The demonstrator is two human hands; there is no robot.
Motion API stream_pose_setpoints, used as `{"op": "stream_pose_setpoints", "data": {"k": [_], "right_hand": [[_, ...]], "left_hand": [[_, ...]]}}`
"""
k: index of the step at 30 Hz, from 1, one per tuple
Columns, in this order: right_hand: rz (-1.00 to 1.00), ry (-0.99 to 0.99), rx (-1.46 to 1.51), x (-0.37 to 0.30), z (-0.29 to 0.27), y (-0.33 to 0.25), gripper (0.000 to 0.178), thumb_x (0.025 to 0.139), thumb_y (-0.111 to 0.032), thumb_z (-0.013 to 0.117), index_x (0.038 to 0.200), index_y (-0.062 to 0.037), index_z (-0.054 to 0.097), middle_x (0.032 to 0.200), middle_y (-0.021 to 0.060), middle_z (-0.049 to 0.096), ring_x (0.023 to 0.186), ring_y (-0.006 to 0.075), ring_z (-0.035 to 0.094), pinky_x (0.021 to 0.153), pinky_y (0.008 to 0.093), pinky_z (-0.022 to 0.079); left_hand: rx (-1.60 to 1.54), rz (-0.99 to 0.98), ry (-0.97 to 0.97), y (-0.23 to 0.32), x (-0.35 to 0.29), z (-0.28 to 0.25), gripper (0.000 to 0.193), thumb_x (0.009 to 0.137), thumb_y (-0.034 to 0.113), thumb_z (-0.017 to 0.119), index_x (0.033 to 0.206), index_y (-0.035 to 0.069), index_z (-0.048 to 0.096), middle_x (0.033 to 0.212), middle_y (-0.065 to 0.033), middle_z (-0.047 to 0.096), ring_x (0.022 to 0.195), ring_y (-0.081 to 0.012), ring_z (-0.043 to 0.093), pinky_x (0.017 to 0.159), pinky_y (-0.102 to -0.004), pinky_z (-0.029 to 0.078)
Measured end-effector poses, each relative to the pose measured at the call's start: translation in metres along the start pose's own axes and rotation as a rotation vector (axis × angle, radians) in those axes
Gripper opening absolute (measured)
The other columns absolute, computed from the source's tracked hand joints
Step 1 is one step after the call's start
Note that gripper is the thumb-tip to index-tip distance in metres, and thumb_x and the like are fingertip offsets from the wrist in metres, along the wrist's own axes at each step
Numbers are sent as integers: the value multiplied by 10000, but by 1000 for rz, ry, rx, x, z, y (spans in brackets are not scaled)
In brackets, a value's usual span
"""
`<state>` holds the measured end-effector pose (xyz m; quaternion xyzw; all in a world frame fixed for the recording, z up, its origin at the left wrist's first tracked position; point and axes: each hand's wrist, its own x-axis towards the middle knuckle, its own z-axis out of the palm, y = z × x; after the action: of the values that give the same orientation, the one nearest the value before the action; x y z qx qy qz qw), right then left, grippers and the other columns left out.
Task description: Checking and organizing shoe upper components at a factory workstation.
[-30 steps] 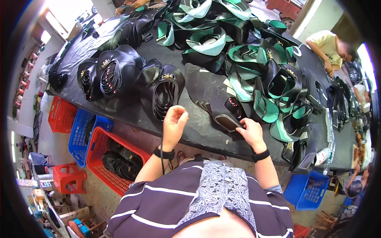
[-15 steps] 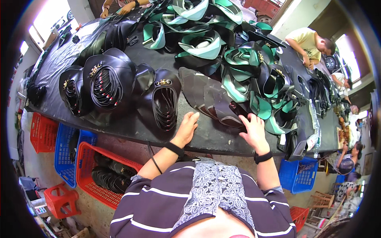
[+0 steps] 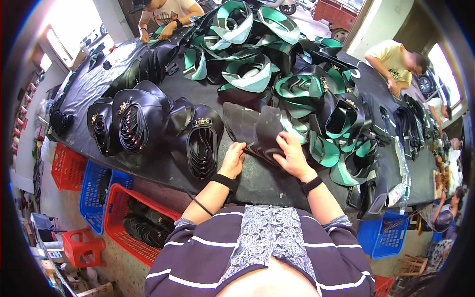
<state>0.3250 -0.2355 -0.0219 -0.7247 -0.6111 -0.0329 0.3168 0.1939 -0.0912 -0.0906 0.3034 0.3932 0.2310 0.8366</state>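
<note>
A stack of flat black leather pieces [image 3: 253, 129] lies fanned out on the black worktable [image 3: 257, 182] in front of me. My left hand [image 3: 232, 159] rests flat at the stack's near left edge, fingers pressing down. My right hand [image 3: 292, 154] lies on top of the stack's right side, fingers spread over the pieces. Both wrists wear dark bands. To the left stand bundles of looped black straps with gold buckles [image 3: 200, 143].
Piles of black-and-teal folded parts [image 3: 297, 89] cover the table behind. Other people work at the far left [image 3: 166, 12] and far right [image 3: 396, 62]. Red [image 3: 133, 237] and blue [image 3: 94, 193] crates stand under the table's left side, another blue crate [image 3: 386, 237] at right.
Both hands have moved from a small dark piece onto a wider stack of black leather pieces, which now lies spread under them. My view has shifted closer to the table.
</note>
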Motion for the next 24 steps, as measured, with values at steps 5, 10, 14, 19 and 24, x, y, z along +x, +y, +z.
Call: {"op": "stream_pose_setpoints", "data": {"k": [5, 10, 14, 19, 24], "right_hand": [[140, -37, -85, -9, 22, 21, 495, 629, -273, 669, 1034, -59, 481, 1076, 117, 438, 1014, 293, 414, 859, 383, 325], [169, -193, 307, 24, 49, 28, 419, 749, -262, 563, 1069, -15, 455, 1107, 173, 457, 1020, 310, 444, 846, 358, 365], [189, -195, 512, 16, 55, 25, 435, 799, -168, 478, 1188, -7, 372, 1198, 163, 409, 1131, 259, 381, 944, 312, 295], [307, -52, 863, 8, 31, 11, 420, 820, -160, 461, 1195, 6, 371, 1195, 150, 424, 1140, 234, 377, 958, 309, 279], [326, 353, 179, -65, -73, -4, 318, 729, -143, 585, 1022, -41, 519, 1002, 116, 532, 950, 252, 498, 833, 319, 384]], "left_hand": [[-338, -8, -131, -14, 11, 1, 229, 761, 222, 593, 912, 65, 521, 898, -48, 552, 801, -151, 505, 668, -245, 429], [-327, -225, -237, -8, 25, 9, 269, 750, 305, 618, 914, 114, 526, 832, -20, 533, 713, -109, 489, 564, -217, 426], [-90, 114, -374, -11, 12, 28, 499, 744, 234, 637, 1168, 130, 396, 1083, -23, 489, 960, -156, 485, 800, -297, 414], [37, 132, -419, -14, -3, 46, 287, 756, 74, 588, 1036, 64, 523, 990, -21, 555, 896, -157, 533, 802, -293, 423], [-369, -235, -482, -3, 11, 16, 273, 799, 182, 534, 975, -27, 522, 979, -148, 566, 911, -282, 534, 849, -401, 406]]}}
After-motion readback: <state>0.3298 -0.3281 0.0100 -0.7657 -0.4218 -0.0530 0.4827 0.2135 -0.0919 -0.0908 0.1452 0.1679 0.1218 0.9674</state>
